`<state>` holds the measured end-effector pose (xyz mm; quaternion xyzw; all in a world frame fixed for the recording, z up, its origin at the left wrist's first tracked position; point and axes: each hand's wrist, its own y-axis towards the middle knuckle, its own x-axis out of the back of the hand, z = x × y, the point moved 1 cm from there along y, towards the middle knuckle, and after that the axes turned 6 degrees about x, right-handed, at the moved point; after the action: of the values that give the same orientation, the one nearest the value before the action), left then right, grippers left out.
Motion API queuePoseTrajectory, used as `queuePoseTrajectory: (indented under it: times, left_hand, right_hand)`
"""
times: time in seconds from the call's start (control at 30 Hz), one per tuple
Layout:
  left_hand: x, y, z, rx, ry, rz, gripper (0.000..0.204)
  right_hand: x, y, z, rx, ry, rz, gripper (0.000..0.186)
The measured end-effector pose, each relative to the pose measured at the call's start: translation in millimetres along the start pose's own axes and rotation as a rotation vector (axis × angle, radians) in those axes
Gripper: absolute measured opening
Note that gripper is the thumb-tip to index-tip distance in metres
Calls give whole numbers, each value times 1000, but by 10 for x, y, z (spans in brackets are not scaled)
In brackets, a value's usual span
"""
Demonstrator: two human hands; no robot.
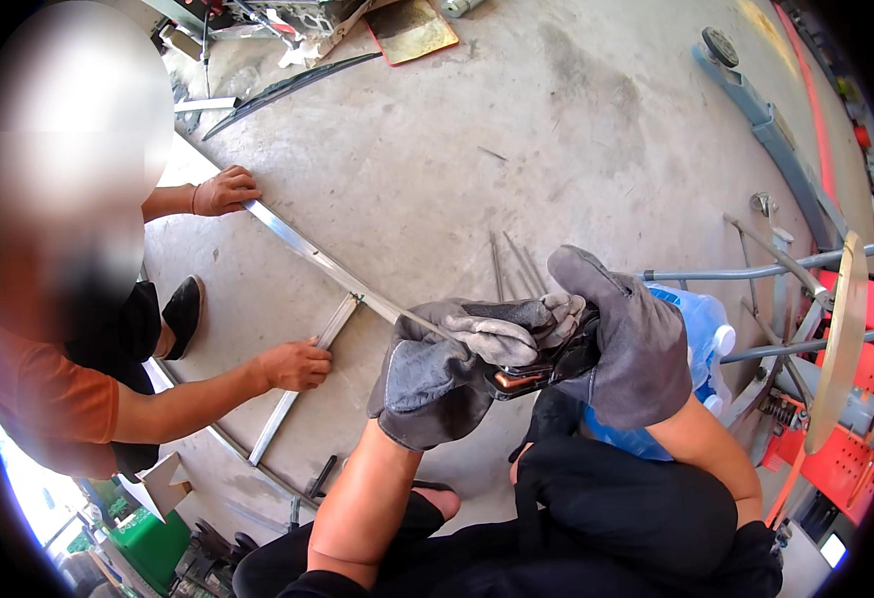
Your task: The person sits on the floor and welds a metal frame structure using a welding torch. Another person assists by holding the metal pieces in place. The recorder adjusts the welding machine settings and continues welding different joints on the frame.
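Thick grey leather work gloves cover both of my hands. My left hand [447,364] and my right hand [626,344] come together in front of my knees, fingers curled around a black clamp-like tool [542,377] with a copper-coloured part. The gloves hide much of it, so its exact kind is unclear. Just beyond my left glove runs a silver metal frame [302,242] of square tubing. A co-worker's hand [226,190] rests on its long bar, and their other hand [297,366] grips the crossbar.
Several thin rods [498,267] lie on the concrete floor [397,169] beyond my hands. Blue plastic jugs [698,334] stand by my right arm, beside grey metal tubes [726,273] and a red perforated rack [861,399]. A green bin [148,548] is at lower left.
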<state>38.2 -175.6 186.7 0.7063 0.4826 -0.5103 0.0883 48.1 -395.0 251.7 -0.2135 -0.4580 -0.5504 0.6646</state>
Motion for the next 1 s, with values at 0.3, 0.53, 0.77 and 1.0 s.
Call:
queuePoseTrajectory:
  times: [0.3, 0.53, 0.77, 1.0]
  left_hand:
    - [-45, 263, -32, -123, -69, 148, 51]
    - [-25, 418, 24, -214, -102, 182, 52]
    - [160, 224, 171, -268, 534, -160, 31]
    - [1124, -242, 362, 227, 1118, -988, 52]
  right_hand:
    - [-80, -103, -125, -452, 167, 516, 73]
    - [-195, -277, -180, -820, 645, 382, 41]
    - [-117, -325, -55, -921, 938, 148, 45]
    - [-429, -317, -178, -956, 800, 289, 26]
